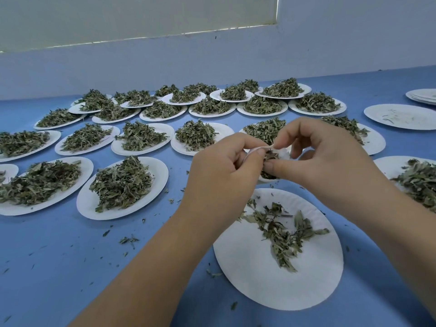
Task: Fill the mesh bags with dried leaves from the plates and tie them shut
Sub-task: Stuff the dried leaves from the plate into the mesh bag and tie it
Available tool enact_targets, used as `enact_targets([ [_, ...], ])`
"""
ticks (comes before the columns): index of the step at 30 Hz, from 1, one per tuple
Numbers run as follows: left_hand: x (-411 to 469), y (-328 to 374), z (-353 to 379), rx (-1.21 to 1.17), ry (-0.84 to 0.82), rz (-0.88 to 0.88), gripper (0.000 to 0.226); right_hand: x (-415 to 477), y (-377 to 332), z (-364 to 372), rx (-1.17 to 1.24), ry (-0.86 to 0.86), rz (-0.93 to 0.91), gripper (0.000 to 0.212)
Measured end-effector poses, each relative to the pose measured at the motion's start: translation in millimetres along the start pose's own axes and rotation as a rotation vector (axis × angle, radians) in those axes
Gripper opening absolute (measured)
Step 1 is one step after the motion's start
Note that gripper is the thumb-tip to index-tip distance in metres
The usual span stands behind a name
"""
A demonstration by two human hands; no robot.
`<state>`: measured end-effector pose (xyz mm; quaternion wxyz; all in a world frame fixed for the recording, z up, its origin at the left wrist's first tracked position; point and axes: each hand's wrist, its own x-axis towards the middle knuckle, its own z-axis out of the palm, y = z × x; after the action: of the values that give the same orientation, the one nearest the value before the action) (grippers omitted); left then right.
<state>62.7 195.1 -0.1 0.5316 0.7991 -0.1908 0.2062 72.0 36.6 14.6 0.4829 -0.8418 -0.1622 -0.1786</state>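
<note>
1. The tabletop [59,267] is blue. Small leaf bits [128,239] lie here and there on it.
2. Behind the tabletop is a pale wall [212,57]. Above that is a whitish blind [118,17].
3. Many white plates [158,175] sit in rows on the left and far side. Each one has a heap of dried leaves [120,182] on it, green and curly.
4. The near plate [278,286] sits right in front of the person. It has only a few leaves [283,232] on it, and most of it is bare.
5. On the right is an almost bare plate [401,119] with just a few crumbs. Past it, at the edge of the view, is a stack of bare plates [424,95].
6. The small white mesh bag [270,161] is up off the tabletop, between both hands, over the far rim of the near plate. Dark leaves show inside it.
7. The left hand [221,171] has its fingers curled and pinches the bag's left side. The right hand [325,161] pinches the bag's top edge with its thumb and first finger.
8. I cannot tell if the bag is tied.
</note>
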Motion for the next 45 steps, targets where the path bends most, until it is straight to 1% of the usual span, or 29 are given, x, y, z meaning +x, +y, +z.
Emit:
enact_targets([
  [4,-1,2,0,-0.021,-0.033,0.0,0.017,5,6,-2,0.128,-0.14,0.129,0.03],
  [6,-2,3,1,-0.034,-0.056,-0.003,0.018,5,8,-1,0.151,-0.21,0.165,0.028],
  [8,-3,4,2,-0.03,-0.08,0.005,0.018,5,10,3,0.147,-0.239,0.155,0.02],
  [11,-4,4,3,-0.015,-0.108,0.029,0.02,6,12,9,0.136,-0.227,0.13,0.009],
  [13,-4,4,3,-0.027,-0.116,0.028,0.021,6,12,12,0.111,-0.218,0.12,0.007],
  [17,-4,4,2,-0.043,-0.102,0.036,0.023,5,13,12,0.1,-0.202,0.134,0.01],
  [21,-3,5,2,-0.024,-0.077,0.049,0.022,5,11,11,0.103,-0.187,0.188,0.015],
  [26,-4,5,2,-0.006,-0.101,0.037,0.02,3,7,15,-0.035,-0.11,0.188,0.025],
  [28,-4,5,2,0.002,-0.099,0.033,0.021,1,6,15,-0.058,-0.105,0.186,0.023],
  [29,-4,5,2,-0.006,-0.097,0.026,0.021,0,5,14,-0.015,-0.127,0.199,0.021],
  [33,-2,3,-1,0.027,-0.047,0.01,0.018,0,2,4,0.349,-0.297,0.304,0.016],
  [35,-1,2,-1,0.057,-0.021,0.021,0.018,0,1,2,0.393,-0.302,0.288,0.011],
  [40,-3,4,2,0.037,-0.04,0.013,0.017,-2,4,6,0.303,-0.234,0.25,0.007],
  [43,-2,4,3,0.045,-0.037,0.007,0.019,-1,5,8,0.194,-0.18,0.185,0.005],
  [45,-2,3,3,0.055,-0.024,-0.001,0.018,-1,5,7,0.151,-0.173,0.155,0.005],
])
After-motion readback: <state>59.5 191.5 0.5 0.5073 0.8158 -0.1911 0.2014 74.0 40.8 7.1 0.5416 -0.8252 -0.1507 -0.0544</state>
